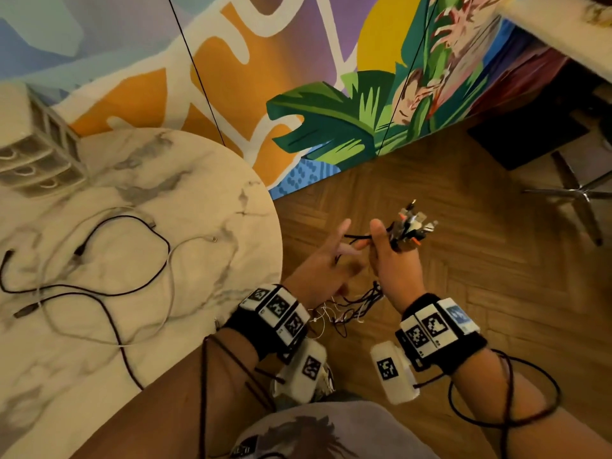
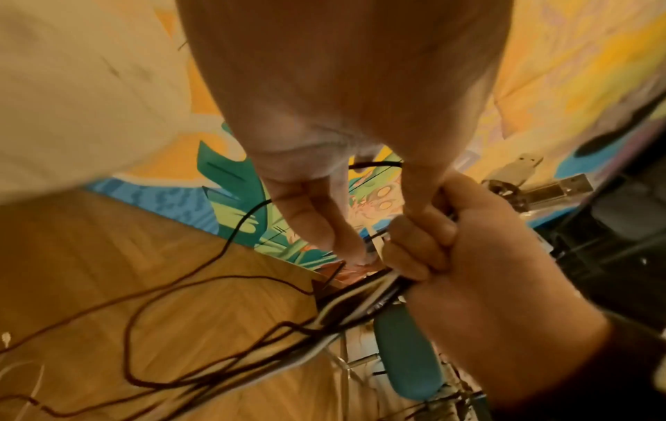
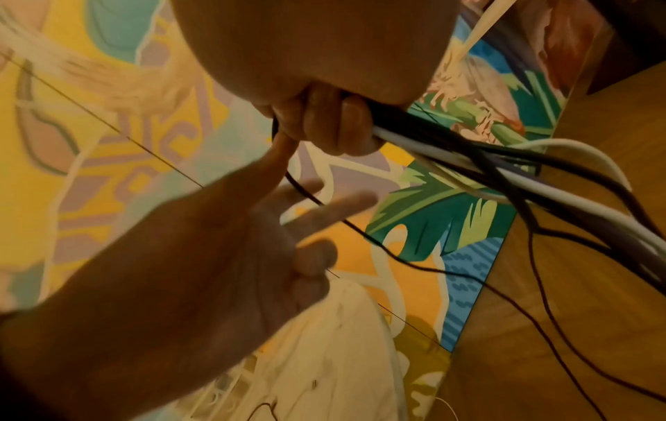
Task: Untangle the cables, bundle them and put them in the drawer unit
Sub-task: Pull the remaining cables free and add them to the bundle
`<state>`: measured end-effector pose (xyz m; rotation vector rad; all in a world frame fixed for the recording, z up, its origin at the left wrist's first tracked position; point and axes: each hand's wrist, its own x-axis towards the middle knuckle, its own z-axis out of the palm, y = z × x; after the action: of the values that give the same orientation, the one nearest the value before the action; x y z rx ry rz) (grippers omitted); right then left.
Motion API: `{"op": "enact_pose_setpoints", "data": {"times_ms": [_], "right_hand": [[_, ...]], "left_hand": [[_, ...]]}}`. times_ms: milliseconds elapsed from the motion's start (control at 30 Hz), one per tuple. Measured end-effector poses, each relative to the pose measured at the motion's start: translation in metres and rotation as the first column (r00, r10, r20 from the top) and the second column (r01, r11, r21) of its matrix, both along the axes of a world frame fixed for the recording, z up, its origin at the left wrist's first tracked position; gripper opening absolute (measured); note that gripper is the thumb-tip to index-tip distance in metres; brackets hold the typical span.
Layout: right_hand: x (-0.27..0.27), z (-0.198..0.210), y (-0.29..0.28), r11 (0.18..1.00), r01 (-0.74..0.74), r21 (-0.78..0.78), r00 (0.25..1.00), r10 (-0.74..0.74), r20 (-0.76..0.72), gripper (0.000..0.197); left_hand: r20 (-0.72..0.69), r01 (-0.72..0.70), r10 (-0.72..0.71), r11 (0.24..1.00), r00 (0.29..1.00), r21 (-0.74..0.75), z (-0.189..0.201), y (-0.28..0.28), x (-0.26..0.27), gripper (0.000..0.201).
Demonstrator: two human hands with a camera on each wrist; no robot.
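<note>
While the right hand [image 1: 394,260] clamps the light, limp cables [image 1: 409,226] just below their stiff plugs, over the floor right of the table [image 1: 139,167], the left hand [image 1: 326,266], fingers spread, seemingly hooks one loose strand.

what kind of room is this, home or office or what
Probably a decorated office or lounge, not certain: a bright painted mural covers the wall, a round marble-look table stands on herringbone wood flooring, and a swivel chair base sits nearby.
</note>
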<state>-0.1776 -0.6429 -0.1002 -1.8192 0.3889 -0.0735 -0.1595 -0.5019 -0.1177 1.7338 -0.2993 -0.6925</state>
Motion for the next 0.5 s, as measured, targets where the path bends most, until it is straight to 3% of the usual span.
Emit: {"op": "enact_pose_setpoints", "data": {"times_ms": [67,167,233,367,500], "right_hand": [[0.001,0.000,0.003,0.999,-0.033,-0.008,0.999,0.033,0.006,0.050],[0.006,0.003,-0.009,0.998,0.024,-0.066,0.999,-0.023,0.023,0.058],[0.010,0.005,-0.022,0.993,0.100,-0.062,0.995,-0.099,0.023,0.057],[0.018,0.015,-0.047,0.971,0.233,-0.051,0.970,-0.229,0.078,0.049],[0.029,0.020,-0.067,0.946,0.324,0.005,0.937,-0.322,0.135,0.037]], "left_hand": [[-0.011,-0.016,0.016,1.000,1.000,-0.023,0.004,-0.001,0.003,0.032],[0.195,-0.096,0.051,0.969,0.979,0.227,0.008,0.022,0.010,0.029],[0.284,-0.186,0.101,0.938,0.953,0.292,0.010,0.043,0.018,0.029],[0.274,-0.310,0.246,0.925,0.930,0.220,0.017,0.072,0.031,0.031],[0.153,-0.307,0.275,0.916,0.949,0.257,0.004,0.081,0.025,0.033]]}}
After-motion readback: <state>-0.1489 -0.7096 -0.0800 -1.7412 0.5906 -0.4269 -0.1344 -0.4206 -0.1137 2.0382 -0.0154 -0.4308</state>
